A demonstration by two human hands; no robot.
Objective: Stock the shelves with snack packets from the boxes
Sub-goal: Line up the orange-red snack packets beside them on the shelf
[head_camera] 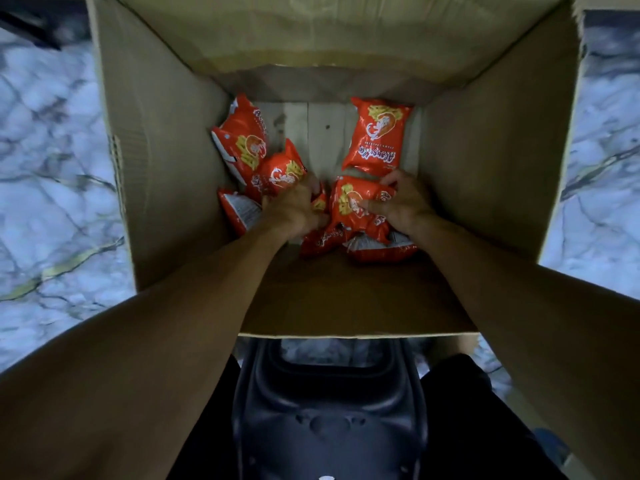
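I look straight down into a deep open cardboard box [162,161]. Several red snack packets with a shrimp picture lie on its bottom. Both my arms reach inside. My left hand [294,206] grips a red packet [280,173] near the middle left. My right hand [403,200] grips another red packet [349,206] at the middle, fingers curled over its top edge. One packet [377,136] lies flat and untouched at the far right. More packets [242,136] lean against the left wall, and others lie under my hands, partly hidden.
The box stands on a pale marble-patterned floor [48,161]. A dark plastic stool [329,410] sits below me, close to the box's near wall. The box walls rise high around my forearms. Bare cardboard shows at the far middle of the bottom.
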